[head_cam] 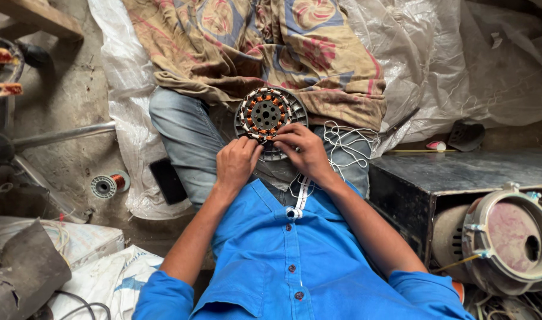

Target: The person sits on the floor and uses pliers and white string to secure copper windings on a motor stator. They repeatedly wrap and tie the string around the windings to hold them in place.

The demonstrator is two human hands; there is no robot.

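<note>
We hold a round grey motor stator with copper-wound coils [266, 117] on our lap. Our left hand [236, 163] pinches its lower rim, fingers together on it. Our right hand [302, 149] clamps the rim beside it. White thread [345, 145] lies just right of our fingers.

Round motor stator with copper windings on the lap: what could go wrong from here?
1. The round motor stator with copper windings rests on the person's legs, steadied only by the left hand and right hand; it may tip or slide off.
2. Loose white thread lies tangled beside the right hand and could snag the fingers or the windings.
3. The black phone lies close by the thigh and could get knocked or knelt on.
</note>
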